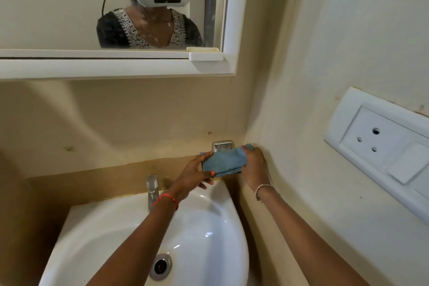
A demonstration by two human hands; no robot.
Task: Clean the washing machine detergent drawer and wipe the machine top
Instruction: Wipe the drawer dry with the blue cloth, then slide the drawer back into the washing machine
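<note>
A folded blue cloth [224,160] is held above the back right corner of a white washbasin [97,234]. My left hand [197,173] grips its left end, thumb on top. My right hand [254,165] grips its right end close to the side wall. The cloth hangs just in front of a small chrome fitting [222,145] on the back wall. No washing machine or detergent drawer is in view.
A chrome tap [152,189] stands at the basin's back rim, and a drain [160,266] sits in the bowl. A white-framed mirror cabinet [228,30] hangs above, reflecting a person with a headset. A white socket and switch plate [380,139] is on the right wall.
</note>
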